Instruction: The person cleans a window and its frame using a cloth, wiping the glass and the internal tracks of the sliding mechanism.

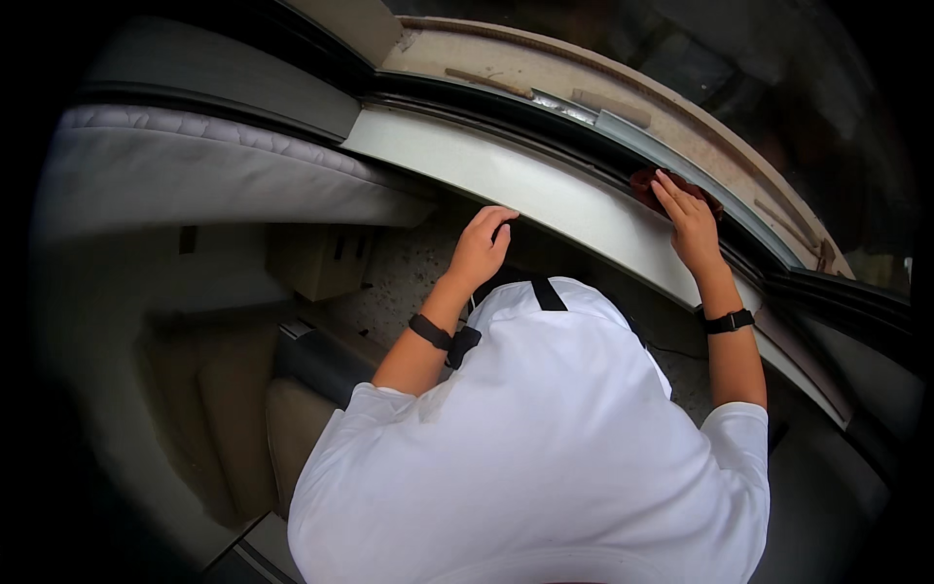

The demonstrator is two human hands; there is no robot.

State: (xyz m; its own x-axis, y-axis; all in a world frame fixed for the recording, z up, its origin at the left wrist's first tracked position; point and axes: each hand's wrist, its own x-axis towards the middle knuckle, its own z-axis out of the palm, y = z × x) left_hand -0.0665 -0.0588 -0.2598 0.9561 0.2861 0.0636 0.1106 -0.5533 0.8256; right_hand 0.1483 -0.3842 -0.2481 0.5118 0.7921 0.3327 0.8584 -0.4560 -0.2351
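My right hand (687, 219) presses a dark red cloth (646, 188) against the black window frame (496, 117), fingers laid over it. Part of the cloth is hidden under the hand. Between that frame and my body runs a pale, smooth windowsill (467, 164). At the sill's near edge rests my left hand (481, 244), fingertips touching the rim and thumb apart, with nothing seen in it. Each wrist wears a black strap.
Beyond the frame, a beige outer ledge (700, 139) carries a thin wooden strip (489, 82) and other loose pieces. A pale padded mattress (219, 171) juts in at left, with a box (317, 259) below it. Brown bags or cushions (233, 416) lie at lower left.
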